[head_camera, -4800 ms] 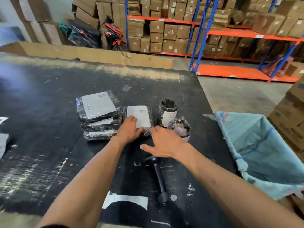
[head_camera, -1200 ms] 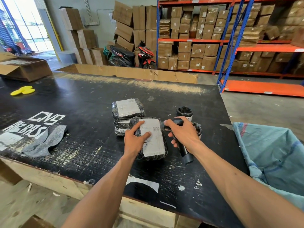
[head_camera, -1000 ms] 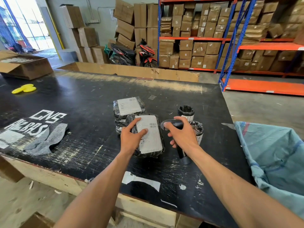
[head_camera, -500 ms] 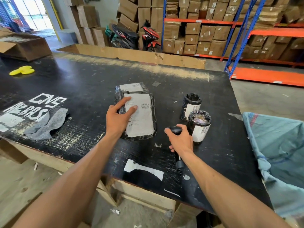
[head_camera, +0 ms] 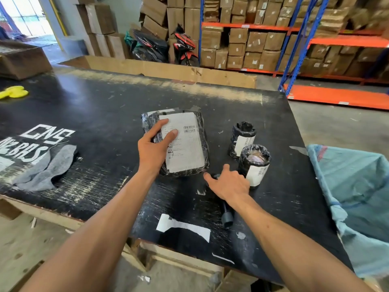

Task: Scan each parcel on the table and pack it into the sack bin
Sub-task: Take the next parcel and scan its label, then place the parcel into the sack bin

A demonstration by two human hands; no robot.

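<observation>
My left hand (head_camera: 155, 148) grips the left edge of a flat black-wrapped parcel (head_camera: 187, 148) with a white barcode label, thumb on the label. It hides most of the stack of flat parcels (head_camera: 160, 111) behind it. My right hand (head_camera: 229, 183) hovers with fingers spread over the head of the black scanner (head_camera: 227, 214), which lies on the black table (head_camera: 94, 114). Two round black-wrapped parcels stand to the right, one farther back (head_camera: 242, 138) and one (head_camera: 255, 165) beside my right hand. The light blue sack bin (head_camera: 357, 186) hangs open at the table's right edge.
A grey cloth (head_camera: 46, 167) lies near the left front edge and a yellow object (head_camera: 12, 92) at the far left. A torn white label (head_camera: 183, 226) sticks to the table front. Cardboard boxes, parked motorbikes (head_camera: 164, 45) and shelving stand behind.
My right hand brought the scanner down onto the table and loosened its fingers from it. My left hand keeps hold of the flat parcel, drawn away from the scanner.
</observation>
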